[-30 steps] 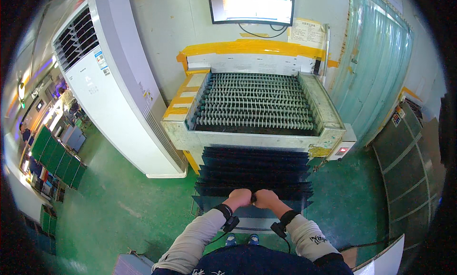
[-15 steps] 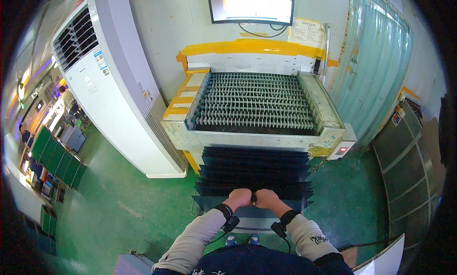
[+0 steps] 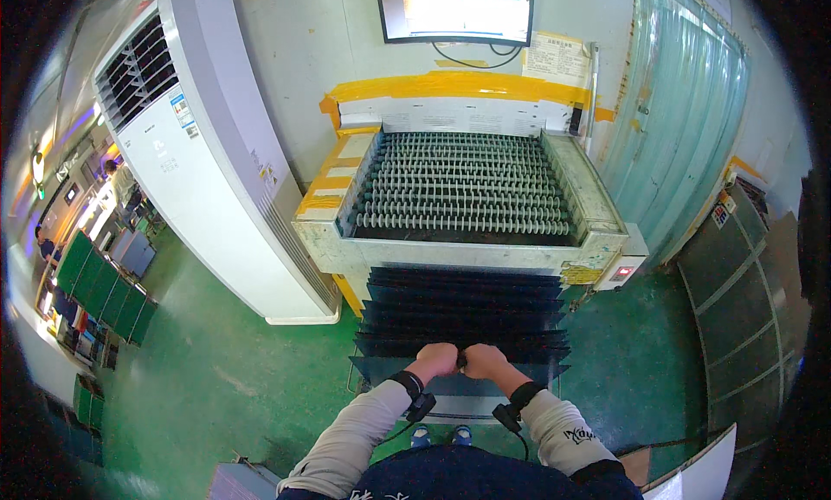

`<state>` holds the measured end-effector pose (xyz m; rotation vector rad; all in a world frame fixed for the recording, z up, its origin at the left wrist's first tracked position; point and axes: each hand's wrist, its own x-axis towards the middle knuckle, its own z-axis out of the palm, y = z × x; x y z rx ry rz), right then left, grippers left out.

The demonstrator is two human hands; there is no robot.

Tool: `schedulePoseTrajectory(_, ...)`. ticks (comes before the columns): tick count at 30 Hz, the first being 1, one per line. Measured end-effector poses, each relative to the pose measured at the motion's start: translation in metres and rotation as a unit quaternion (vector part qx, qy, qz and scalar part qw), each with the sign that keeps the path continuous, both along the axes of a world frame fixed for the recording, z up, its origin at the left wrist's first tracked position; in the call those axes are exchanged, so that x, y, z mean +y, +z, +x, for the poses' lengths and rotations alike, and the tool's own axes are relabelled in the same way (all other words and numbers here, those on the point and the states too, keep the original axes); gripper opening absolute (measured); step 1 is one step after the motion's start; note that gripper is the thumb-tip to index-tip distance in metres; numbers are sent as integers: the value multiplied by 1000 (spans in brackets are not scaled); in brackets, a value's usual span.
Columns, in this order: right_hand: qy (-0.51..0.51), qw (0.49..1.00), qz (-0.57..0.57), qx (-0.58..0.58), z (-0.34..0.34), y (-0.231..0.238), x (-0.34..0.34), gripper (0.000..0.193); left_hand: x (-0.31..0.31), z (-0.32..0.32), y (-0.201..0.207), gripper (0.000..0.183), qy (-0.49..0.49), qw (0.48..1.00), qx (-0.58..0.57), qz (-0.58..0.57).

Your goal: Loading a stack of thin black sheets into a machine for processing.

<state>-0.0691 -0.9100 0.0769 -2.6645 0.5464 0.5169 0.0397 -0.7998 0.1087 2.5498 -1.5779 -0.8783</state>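
My left hand (image 3: 435, 359) and my right hand (image 3: 486, 361) meet knuckle to knuckle, both closed. A small dark thing shows between them, too small to name; what the fingers wrap round is hidden. Both hands are over the nearest of several thin dark panels (image 3: 459, 316), which stand on edge in a row in front of me. I cannot tell whether my hands touch the panels. Each wrist wears a black band with a small cabled device. Behind the panels stands a metal roller conveyor machine (image 3: 450, 251) with rows of grey disc rollers (image 3: 463, 184).
A tall white air conditioner (image 3: 229, 171) stands left of the machine. A small control box (image 3: 625, 262) with a red display sits on its right. Framed grey panels (image 3: 744, 318) lean at the right. A monitor (image 3: 459, 11) hangs above. People work far left beside green boards (image 3: 99, 283).
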Motion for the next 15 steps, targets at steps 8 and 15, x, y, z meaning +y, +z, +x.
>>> schedulePoseTrajectory(8, -11, 1000, -17, -20, -1, -14, -2, 29, -1, 1, -7, 23, -11, 1000, -3, -6)
schedulePoseTrajectory(15, -4, 1000, -8, 4, 1, -9, -2, 36, 0, -2, 1, 25, 5, 1000, 0, -14)
